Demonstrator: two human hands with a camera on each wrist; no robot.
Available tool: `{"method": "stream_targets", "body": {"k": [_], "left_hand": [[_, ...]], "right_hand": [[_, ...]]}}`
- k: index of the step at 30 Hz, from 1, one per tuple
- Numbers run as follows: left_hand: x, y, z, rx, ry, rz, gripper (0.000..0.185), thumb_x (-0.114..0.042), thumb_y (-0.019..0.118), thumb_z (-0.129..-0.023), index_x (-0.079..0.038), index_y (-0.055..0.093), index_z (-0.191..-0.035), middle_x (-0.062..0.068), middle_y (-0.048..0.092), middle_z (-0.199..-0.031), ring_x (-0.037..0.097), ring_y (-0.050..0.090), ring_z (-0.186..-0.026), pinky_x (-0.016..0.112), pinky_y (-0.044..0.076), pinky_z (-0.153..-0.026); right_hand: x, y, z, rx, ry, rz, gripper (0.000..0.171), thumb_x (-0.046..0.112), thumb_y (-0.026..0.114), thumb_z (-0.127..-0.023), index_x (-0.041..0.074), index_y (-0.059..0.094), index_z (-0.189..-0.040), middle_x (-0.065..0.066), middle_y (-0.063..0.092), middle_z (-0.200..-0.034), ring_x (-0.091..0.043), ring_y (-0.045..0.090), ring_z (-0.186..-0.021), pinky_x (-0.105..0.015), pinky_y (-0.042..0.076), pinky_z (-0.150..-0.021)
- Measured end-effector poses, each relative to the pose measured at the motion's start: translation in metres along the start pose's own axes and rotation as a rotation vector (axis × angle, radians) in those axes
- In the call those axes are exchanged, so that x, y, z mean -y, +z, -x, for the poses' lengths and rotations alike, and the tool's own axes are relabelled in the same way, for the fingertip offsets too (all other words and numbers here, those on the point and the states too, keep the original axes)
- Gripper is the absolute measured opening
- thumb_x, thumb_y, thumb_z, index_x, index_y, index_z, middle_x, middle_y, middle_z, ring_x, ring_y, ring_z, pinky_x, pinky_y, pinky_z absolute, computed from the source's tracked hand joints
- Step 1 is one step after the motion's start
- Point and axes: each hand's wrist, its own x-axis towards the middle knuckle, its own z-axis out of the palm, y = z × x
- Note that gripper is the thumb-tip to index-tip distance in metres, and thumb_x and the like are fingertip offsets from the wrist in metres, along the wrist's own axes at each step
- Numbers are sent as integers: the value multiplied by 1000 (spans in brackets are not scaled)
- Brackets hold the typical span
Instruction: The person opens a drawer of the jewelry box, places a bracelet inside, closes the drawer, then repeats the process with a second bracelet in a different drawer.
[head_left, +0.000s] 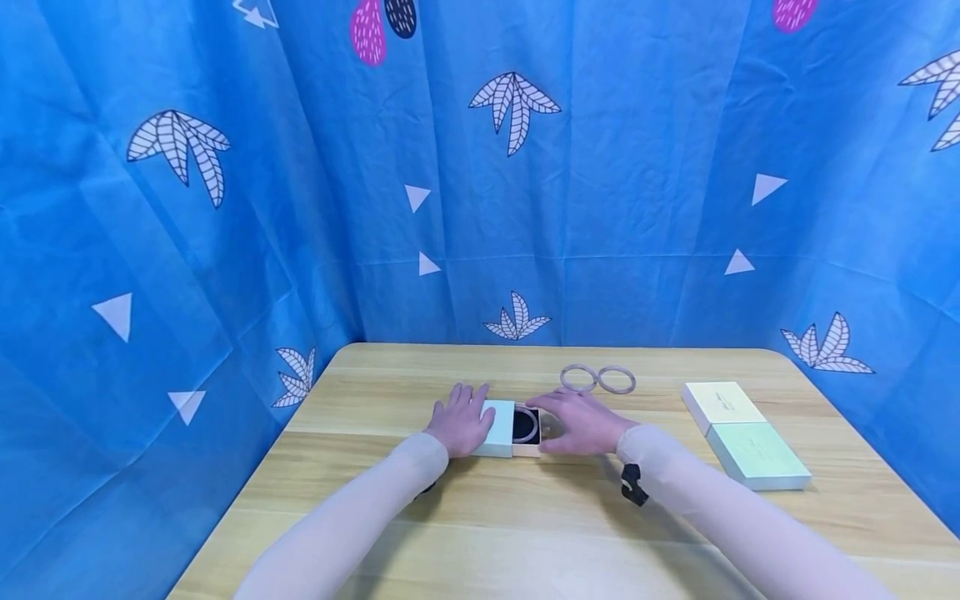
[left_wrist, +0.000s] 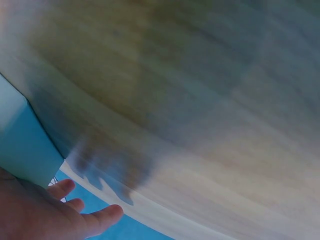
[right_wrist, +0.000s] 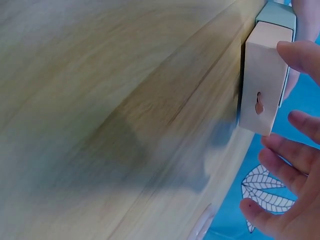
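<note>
Between the two hands, a small mint box sleeve (head_left: 498,432) lies on the table with its cream drawer (right_wrist: 261,75) partly out to the right. Inside the drawer, a mauve bangle (head_left: 536,424) rests on black lining, part of it under the sleeve. My left hand (head_left: 461,423) rests against the sleeve's left end, fingers stretched forward; the left wrist view shows them reaching past the box. With thumb and fingertips at opposite corners of the drawer's end, my right hand (head_left: 579,422) spans it, the other fingers spread. A small notch marks the drawer's end face.
Two more mauve bangles (head_left: 562,377) lie side by side behind my right hand. To the right stand a cream box (head_left: 726,403) and a mint box (head_left: 759,450), end to end. A blue patterned curtain (head_left: 630,183) hangs behind the wooden table (head_left: 480,533).
</note>
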Motion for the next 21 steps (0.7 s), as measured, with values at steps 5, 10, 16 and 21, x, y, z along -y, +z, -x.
{"method": "stream_targets", "body": {"k": [5, 10, 16, 21], "left_hand": [[-1, -1, 3, -8, 14, 8, 67, -55, 24, -104, -21, 24, -161, 14, 29, -163, 36, 15, -155, 69, 20, -116], [-1, -1, 2, 0, 8, 4, 67, -56, 21, -105, -21, 21, -162, 14, 26, -165, 35, 12, -156, 69, 17, -117], [0, 0, -1, 13, -4, -2, 68, -57, 21, -104, -23, 20, -163, 13, 25, -165, 34, 11, -156, 68, 17, -118], [0, 0, -1, 12, -6, -7, 68, -59, 20, -104, -25, 20, -163, 13, 25, -165, 34, 12, -156, 68, 18, -118]], "right_hand": [[3, 2, -2, -3, 1, 9, 75, 52, 76, -83, 20, 53, -147, -3, 57, -147, -32, 47, -138, -62, 35, -112], [4, 3, -3, -4, 12, 17, 75, 54, 75, -84, 21, 52, -147, -1, 57, -147, -31, 48, -138, -63, 35, -112], [6, 2, -5, -8, 4, 19, 75, 53, 75, -84, 20, 53, -147, -1, 57, -147, -32, 48, -137, -63, 35, -111], [9, 2, -6, -5, 4, 16, 75, 53, 75, -83, 21, 53, -147, -1, 57, -147, -32, 49, -137, -62, 37, -110]]}}
